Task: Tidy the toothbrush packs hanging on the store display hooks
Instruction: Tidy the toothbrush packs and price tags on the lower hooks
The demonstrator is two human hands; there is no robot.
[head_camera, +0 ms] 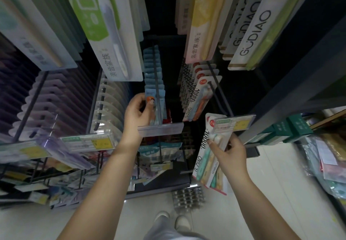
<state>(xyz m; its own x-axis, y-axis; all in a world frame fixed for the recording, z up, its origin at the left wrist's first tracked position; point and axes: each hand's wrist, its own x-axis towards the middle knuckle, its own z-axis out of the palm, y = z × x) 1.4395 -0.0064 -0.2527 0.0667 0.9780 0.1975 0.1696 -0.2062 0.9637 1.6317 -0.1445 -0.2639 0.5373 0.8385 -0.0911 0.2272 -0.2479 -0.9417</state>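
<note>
Blue pack [153,97] and white pack [211,155]: two hands [137,112] [229,152], one each.

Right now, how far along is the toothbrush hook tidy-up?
Midway, apparently. Done: the blue packs hang in a neat row on their hook. In hand: the left hand holds the front blue pack, and the right hand grips a loose GUDIAO pack off its hook. Left: rehanging that pack, probably on the hook with matching packs.
</note>
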